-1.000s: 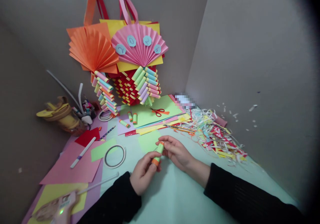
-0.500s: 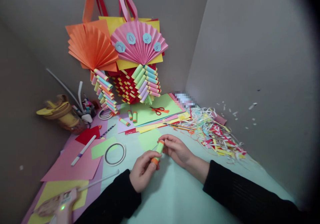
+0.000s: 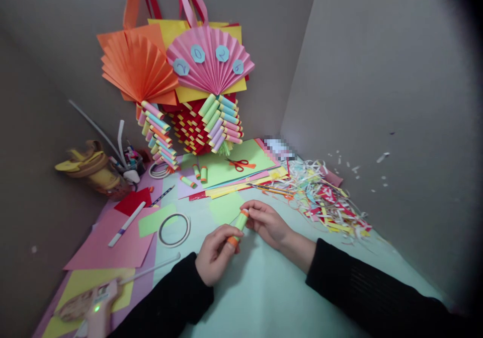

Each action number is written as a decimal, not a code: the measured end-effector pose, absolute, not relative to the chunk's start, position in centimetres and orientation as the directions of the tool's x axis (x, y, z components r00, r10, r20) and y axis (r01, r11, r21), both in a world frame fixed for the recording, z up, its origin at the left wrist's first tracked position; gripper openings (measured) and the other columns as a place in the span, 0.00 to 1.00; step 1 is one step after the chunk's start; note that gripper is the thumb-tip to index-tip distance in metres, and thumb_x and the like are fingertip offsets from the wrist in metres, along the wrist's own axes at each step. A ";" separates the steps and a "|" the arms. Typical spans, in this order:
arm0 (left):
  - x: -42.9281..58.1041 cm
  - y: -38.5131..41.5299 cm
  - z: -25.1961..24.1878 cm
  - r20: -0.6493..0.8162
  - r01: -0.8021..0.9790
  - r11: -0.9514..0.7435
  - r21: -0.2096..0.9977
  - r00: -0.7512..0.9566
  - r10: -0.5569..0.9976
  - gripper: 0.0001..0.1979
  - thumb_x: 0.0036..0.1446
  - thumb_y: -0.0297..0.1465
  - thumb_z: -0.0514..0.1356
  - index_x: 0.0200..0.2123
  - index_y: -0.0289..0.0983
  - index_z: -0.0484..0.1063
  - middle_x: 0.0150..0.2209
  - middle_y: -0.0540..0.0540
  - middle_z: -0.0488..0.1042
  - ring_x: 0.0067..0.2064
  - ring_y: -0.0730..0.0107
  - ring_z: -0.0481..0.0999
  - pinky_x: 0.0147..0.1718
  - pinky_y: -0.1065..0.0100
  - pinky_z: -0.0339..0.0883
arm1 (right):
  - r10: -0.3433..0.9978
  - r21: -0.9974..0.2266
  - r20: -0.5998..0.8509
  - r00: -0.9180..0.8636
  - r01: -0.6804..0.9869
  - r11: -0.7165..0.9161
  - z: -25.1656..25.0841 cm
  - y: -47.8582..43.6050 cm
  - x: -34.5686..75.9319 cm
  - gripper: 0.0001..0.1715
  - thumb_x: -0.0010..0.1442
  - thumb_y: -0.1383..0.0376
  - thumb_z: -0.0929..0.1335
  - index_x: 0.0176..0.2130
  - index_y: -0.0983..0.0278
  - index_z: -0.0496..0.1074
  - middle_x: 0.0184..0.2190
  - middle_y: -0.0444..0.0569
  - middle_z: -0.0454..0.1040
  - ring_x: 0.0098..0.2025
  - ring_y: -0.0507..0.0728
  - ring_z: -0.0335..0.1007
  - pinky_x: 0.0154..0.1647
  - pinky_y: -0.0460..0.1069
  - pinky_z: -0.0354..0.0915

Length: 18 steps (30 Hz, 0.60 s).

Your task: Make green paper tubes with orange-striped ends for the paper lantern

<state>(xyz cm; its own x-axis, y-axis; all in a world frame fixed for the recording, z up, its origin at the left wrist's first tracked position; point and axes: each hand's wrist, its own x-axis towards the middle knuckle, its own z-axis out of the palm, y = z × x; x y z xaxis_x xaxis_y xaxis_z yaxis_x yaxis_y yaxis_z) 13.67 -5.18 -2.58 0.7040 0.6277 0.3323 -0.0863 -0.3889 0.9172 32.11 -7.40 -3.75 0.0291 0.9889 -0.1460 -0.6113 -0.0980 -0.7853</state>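
A small green paper roll with orange bands at both ends is held at a slant above the pale green table. My left hand is closed on its lower end, thumb and fingers around the orange band. At the upper end my right hand pinches the other orange band between thumb and fingertips. Behind the hands lies a light green paper sheet. Farther back, several similar green rolls rest on the table. A roll of double-sided tape lies left of my hands.
A pink glue gun with a lit green light lies at lower left. Red-handled scissors rest on stacked coloured paper. Shredded paper strips are heaped at right. An orange paper fan and a pink fan hang on the back wall.
The hands and the green roll stay almost in the same place, with the same grip. The whole view has shifted very slightly.
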 end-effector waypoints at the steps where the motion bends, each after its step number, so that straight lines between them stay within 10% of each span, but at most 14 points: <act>1: 13.7 -5.1 -2.6 0.340 -0.087 -0.398 0.913 0.702 0.625 0.10 0.62 0.31 0.51 0.43 0.37 0.69 0.30 0.47 0.68 0.30 0.72 0.69 0.32 0.69 0.64 | 0.989 -0.785 -0.146 0.032 -0.612 -0.096 -3.7 -7.4 32.1 0.12 0.46 0.62 0.74 0.33 0.64 0.75 0.28 0.45 0.70 0.29 0.51 0.64 0.31 0.47 0.58; 18: 13.6 -4.9 -2.6 0.357 -0.064 -0.463 0.884 0.731 0.581 0.09 0.62 0.31 0.51 0.38 0.36 0.70 0.29 0.46 0.69 0.29 0.72 0.69 0.30 0.69 0.63 | 0.991 -0.933 -0.109 -0.075 -0.336 -0.128 -3.1 -7.1 33.7 0.18 0.47 0.54 0.74 0.30 0.66 0.71 0.20 0.40 0.64 0.21 0.47 0.57 0.23 0.44 0.49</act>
<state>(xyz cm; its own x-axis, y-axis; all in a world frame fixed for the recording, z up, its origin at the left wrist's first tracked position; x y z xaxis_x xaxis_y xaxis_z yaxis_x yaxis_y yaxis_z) 13.57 -4.93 -2.57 0.7314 0.5809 0.3572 -0.0639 -0.4631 0.8840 33.66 -7.11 -3.05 -0.0749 0.9912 -0.1088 -0.3362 -0.1278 -0.9331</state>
